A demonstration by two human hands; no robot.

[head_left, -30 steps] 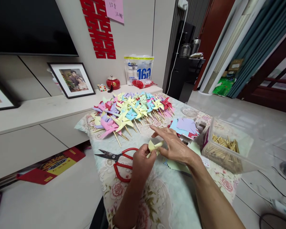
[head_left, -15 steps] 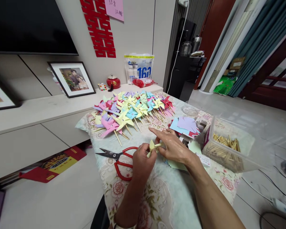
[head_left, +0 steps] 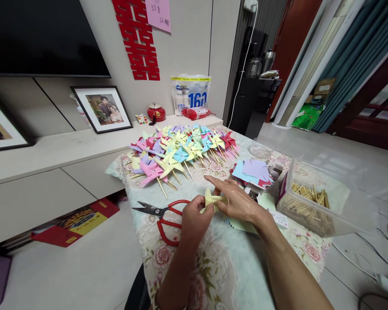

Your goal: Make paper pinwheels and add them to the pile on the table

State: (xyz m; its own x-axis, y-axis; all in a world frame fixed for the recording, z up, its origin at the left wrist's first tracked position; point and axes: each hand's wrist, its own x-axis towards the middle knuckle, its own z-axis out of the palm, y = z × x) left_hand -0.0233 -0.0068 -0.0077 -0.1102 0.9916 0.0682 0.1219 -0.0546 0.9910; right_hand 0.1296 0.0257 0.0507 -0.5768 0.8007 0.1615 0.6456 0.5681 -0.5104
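Observation:
Between my two hands is a pale yellow paper pinwheel [head_left: 208,198], its blades partly folded in. My left hand [head_left: 197,215] pinches its lower left side between thumb and fingers. My right hand [head_left: 236,198] grips its right side with the thumb and lower fingers, while the index finger points out to the left. The fingers hide the middle of the pinwheel. Just left of my left hand lies a pair of scissors [head_left: 163,215] with red handles, blades spread. Beyond my hands a large pile of finished paper pinwheels [head_left: 181,150] on sticks covers the back of the table.
Coloured paper squares [head_left: 254,171] lie beyond my right hand, and a small white box [head_left: 279,218] beside my right wrist. At the right stands a clear plastic box [head_left: 287,206] of short wooden sticks [head_left: 313,196]. A floral cloth [head_left: 226,262] covers the table.
The pinwheel's right part has opened into a wider flap between my hands. My fingers have shifted slightly on it. The whole view has moved a little; the other things lie as before.

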